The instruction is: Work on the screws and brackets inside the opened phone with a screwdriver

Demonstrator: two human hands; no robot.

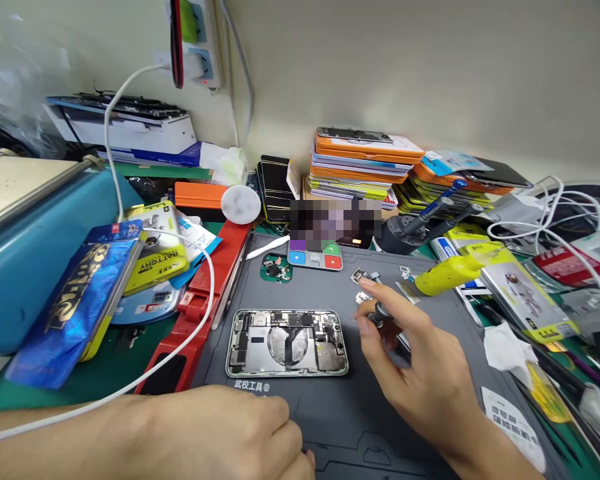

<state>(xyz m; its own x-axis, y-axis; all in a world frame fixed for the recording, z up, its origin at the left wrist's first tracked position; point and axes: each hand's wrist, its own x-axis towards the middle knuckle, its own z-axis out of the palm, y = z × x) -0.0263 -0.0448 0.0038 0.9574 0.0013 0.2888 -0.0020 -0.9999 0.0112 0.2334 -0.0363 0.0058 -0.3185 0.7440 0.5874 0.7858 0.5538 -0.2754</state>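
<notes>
An opened phone lies flat on a dark grey work mat, its circuit boards and round coil showing. To its right, my right hand is closed, with the thumb and fingers around a dark screwdriver; the tool's lower part is mostly hidden by the hand. Small metal phone parts lie just beyond these fingers. My left hand rests at the mat's near edge, below the phone, with its fingers curled in. Whatever it may hold is hidden from view.
A white cable loops over my left forearm. Behind the mat stand stacked boxes and a tool holder. A yellow bottle lies at right; a red stand and a blue pouch are at left.
</notes>
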